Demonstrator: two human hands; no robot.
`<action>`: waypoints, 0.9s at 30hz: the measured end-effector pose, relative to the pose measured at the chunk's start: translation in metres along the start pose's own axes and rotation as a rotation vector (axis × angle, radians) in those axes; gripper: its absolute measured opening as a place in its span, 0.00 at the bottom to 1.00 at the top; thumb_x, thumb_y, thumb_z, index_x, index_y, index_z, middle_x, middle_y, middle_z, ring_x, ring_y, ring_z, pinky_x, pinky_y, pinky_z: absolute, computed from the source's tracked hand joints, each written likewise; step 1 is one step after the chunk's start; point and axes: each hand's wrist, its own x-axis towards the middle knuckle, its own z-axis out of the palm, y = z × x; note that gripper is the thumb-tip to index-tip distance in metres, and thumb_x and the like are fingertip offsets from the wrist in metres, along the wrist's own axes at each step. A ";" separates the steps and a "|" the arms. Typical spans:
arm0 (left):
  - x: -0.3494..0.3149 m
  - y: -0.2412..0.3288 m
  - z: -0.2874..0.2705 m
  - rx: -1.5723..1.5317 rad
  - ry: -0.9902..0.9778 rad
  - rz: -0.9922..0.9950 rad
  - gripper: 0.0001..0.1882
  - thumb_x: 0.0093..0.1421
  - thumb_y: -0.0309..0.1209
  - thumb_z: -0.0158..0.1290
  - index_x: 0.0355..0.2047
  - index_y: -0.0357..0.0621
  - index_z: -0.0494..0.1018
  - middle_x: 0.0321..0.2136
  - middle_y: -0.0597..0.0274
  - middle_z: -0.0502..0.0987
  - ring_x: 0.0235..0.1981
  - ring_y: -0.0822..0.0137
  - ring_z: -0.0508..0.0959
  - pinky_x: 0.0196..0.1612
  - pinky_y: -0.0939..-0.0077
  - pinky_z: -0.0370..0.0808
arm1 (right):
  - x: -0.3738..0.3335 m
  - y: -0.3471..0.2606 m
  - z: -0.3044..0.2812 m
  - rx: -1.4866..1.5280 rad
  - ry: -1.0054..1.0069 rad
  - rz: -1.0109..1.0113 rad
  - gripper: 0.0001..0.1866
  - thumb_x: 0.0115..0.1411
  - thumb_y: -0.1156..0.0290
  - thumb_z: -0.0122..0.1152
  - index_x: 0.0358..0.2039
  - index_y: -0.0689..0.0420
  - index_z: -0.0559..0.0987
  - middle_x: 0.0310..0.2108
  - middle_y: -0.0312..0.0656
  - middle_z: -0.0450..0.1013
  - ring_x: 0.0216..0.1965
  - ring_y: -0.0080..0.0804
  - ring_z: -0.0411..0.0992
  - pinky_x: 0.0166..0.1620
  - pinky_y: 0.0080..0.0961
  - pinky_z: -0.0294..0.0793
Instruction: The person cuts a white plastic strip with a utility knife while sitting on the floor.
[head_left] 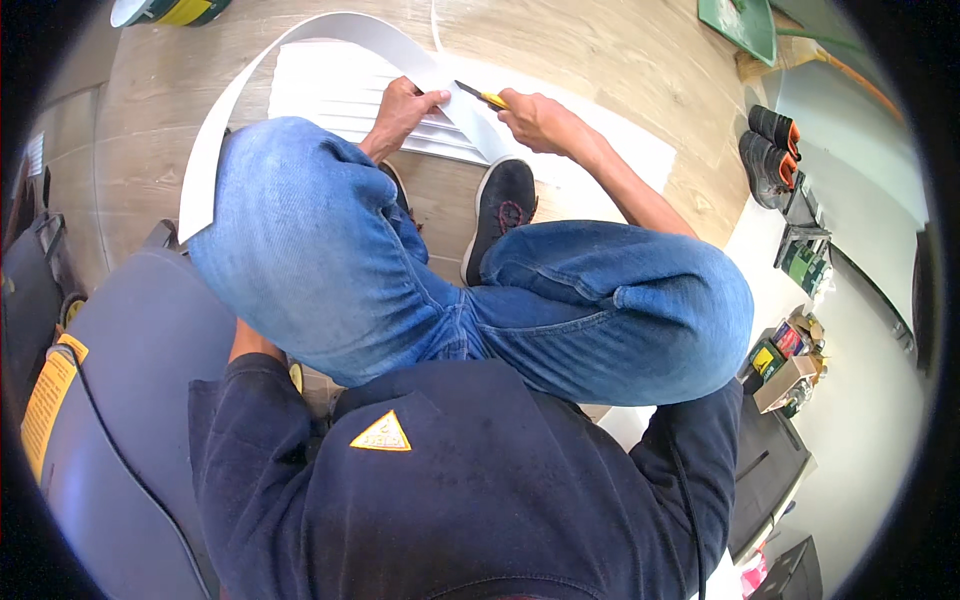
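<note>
My left hand (402, 112) pinches the edge of a long white flexible strip (222, 125). From there the strip arches up and over to the left, and its end hangs beside my left knee. Its other end runs down toward my right shoe (506, 205). In my right hand (545, 124) is a utility knife (491, 100) with a yellow and black handle. The blade points left at the strip, close to my left fingertips; whether it touches cannot be made out. A narrow white sliver (436, 25) rises from the strip near the blade.
White slatted pieces (335, 92) and a white sheet (610, 150) lie on the wood-look floor. A green dustpan (740, 25) is at the far right, with dark shoes (768, 165) by the wall. A green bucket (170, 10) stands far left, and a grey case (125, 390) is beside me.
</note>
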 end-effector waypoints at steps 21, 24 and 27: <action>-0.006 -0.001 0.009 0.154 -0.086 -0.079 0.14 0.54 0.31 0.59 0.35 0.30 0.78 0.28 0.54 0.80 0.28 0.70 0.79 0.32 0.80 0.76 | -0.030 -0.013 -0.010 0.083 -0.013 0.112 0.14 0.65 0.63 0.45 0.40 0.63 0.68 0.28 0.60 0.74 0.33 0.59 0.74 0.37 0.50 0.71; -0.009 0.000 0.010 0.122 -0.094 -0.050 0.14 0.54 0.31 0.59 0.35 0.30 0.78 0.28 0.55 0.80 0.27 0.70 0.79 0.33 0.79 0.76 | -0.026 -0.013 -0.007 0.074 -0.013 0.118 0.15 0.65 0.63 0.46 0.40 0.63 0.68 0.29 0.60 0.74 0.33 0.59 0.74 0.37 0.49 0.72; -0.010 0.001 0.010 0.100 -0.107 -0.019 0.14 0.54 0.31 0.60 0.35 0.31 0.78 0.28 0.55 0.80 0.27 0.70 0.79 0.34 0.79 0.76 | -0.014 -0.013 0.003 0.051 -0.004 0.118 0.15 0.64 0.62 0.46 0.41 0.63 0.69 0.28 0.60 0.74 0.33 0.59 0.74 0.38 0.48 0.72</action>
